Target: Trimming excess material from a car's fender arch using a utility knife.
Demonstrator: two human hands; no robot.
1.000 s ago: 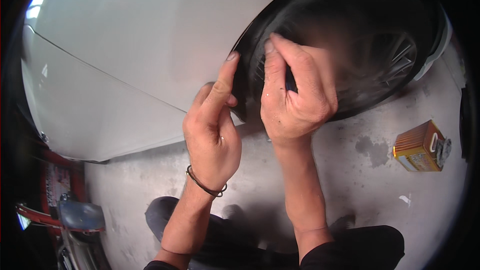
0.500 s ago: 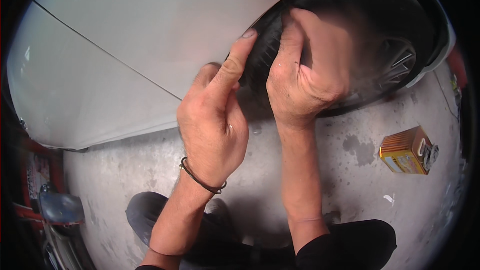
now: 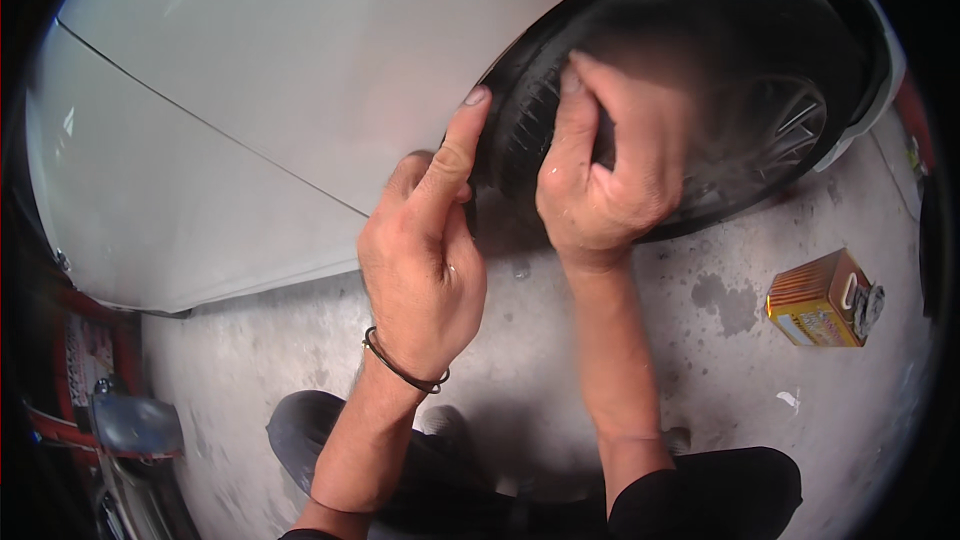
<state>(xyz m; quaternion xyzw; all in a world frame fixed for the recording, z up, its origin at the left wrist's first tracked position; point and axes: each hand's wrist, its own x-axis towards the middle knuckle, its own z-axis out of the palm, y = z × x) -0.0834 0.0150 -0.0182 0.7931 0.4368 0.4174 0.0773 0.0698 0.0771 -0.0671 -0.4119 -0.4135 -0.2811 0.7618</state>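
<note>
A pale car body panel (image 3: pixel 250 90) curves down to the dark edge of the wheel arch (image 3: pixel 520 35). On that edge my left hand (image 3: pixel 425 250) is closed, its thumb laid along the lip and its other fingers curled under, partly hidden. My right hand (image 3: pixel 610 170) is in front of the black tyre (image 3: pixel 530 105), thumb and forefinger tips pinched together near the tread. Whatever lies between those tips, if anything, is too small to make out. The far fingers of this hand blur against the spoked wheel rim (image 3: pixel 795 125).
A gold and brown rectangular can (image 3: pixel 815 310) with grey crumpled material on top stands on the stained concrete floor (image 3: pixel 530 340) to the right. At lower left are a low seat-like dark object (image 3: pixel 140 425) and red equipment (image 3: pixel 75 340). My bent knees are below my forearms.
My right hand has shifted slightly down along the tyre, with its pinch kept. My left thumb sits a little lower and further left; the whole view has also moved slightly.
</note>
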